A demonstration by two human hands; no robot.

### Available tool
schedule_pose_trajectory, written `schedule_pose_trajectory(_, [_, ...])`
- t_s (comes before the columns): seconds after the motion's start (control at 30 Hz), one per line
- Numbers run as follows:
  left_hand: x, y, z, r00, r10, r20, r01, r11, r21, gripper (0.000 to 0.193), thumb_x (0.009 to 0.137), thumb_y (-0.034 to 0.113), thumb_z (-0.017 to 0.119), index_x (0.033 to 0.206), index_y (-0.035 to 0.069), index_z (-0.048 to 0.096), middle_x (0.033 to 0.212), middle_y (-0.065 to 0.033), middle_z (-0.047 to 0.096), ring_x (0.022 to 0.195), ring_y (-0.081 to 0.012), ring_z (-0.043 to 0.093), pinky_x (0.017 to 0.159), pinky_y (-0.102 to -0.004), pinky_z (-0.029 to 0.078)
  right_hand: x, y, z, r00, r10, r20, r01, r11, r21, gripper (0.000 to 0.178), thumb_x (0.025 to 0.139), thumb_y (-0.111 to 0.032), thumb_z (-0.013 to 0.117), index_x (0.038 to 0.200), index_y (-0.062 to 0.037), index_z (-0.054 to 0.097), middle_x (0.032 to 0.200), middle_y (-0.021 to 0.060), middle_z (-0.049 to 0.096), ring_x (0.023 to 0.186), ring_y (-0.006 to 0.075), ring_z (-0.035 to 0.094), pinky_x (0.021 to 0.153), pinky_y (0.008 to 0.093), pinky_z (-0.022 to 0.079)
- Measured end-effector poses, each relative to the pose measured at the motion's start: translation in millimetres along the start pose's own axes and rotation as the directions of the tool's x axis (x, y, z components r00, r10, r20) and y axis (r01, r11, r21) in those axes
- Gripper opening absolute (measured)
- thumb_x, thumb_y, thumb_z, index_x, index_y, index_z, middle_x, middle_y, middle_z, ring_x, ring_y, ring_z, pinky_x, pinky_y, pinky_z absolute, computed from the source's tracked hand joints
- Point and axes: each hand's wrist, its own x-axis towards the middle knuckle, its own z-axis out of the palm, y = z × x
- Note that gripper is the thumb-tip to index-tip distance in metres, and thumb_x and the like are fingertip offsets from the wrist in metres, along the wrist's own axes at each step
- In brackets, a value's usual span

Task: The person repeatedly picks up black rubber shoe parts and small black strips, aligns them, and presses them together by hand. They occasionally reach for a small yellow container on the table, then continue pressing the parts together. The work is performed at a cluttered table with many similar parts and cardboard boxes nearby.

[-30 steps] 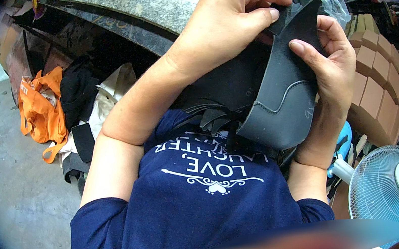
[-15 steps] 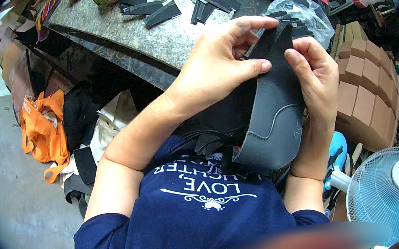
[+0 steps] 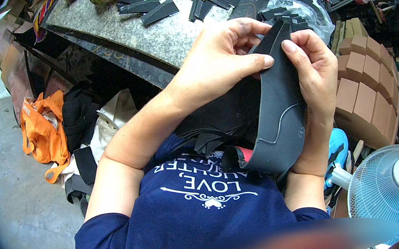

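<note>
black stitched panel [image 3: 279,113]: raised between both hands, before the navy shirt [image 3: 174,235]
left hand [image 3: 221,63]: half-curled, thumb at the panel's left edge; firmness of hold, cannot tell
right hand [image 3: 314,65]: pinching the panel's right edge, thumb in front
stone slab [image 3: 109,27]: bears black strips [image 3: 160,13]

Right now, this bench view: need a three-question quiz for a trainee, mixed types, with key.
1. Which hand holds the black panel by its picture-right edge?
2. True or false: the stitched line on that panel runs straight.
3. Several loose black strips lie on:
A) a wooden stool
B) a grey speckled tabletop
C) a wire rack

Key:
1. The right hand.
2. False; it curves.
3. B, the grey speckled tabletop.
</note>
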Motion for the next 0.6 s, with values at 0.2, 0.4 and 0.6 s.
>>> schedule_pose_trajectory(0.2, [-2, -3, 1, 1.000, 0.007, 0.010, -0.007, 0.999, -0.032, 0.042, 0.083, -0.001, 0.071, 0.123, -0.004, 0.058, 0.102, -0.0087, 0.069, 0.089, -0.0102, 0.066, 0.082, -0.0225, 0.054, -2, 0, 3, 0.999, -0.041, -0.031, 0.042, 0.999, 0.016, 0.008, 0.091, -0.006, 0.065, 0.087, -0.0011, 0.060, 0.077, -0.0036, 0.054, 0.073, 0.0033, 0.048, 0.065, 0.0179, 0.039])
schedule_pose_trajectory(0.4, [-1, -3, 3, 1.000, 0.000, 0.015, 0.000, 1.000, 0.012, 0.039, 0.083, -0.001, 0.068, 0.121, -0.004, 0.058, 0.097, -0.0074, 0.068, 0.085, -0.0104, 0.065, 0.077, -0.0237, 0.054, -4, -3, -4, 1.000, -0.029, 0.006, 0.029, 0.998, -0.047, 0.008, 0.091, -0.006, 0.065, 0.087, -0.0014, 0.060, 0.078, -0.0035, 0.054, 0.073, 0.0031, 0.048, 0.065, 0.0180, 0.039])
schedule_pose_trajectory(0.6, [-3, -2, 13, 0.998, 0.027, 0.063, -0.036, 0.990, 0.138, 0.047, 0.081, -0.004, 0.068, 0.123, 0.002, 0.048, 0.095, -0.0055, 0.065, 0.086, -0.0102, 0.064, 0.076, -0.0231, 0.052, -6, -9, -6, 0.999, 0.030, -0.023, -0.029, 0.999, 0.040, 0.010, 0.090, -0.007, 0.065, 0.096, 0.0002, 0.062, 0.085, -0.0017, 0.058, 0.077, 0.0052, 0.054, 0.071, 0.0181, 0.042])
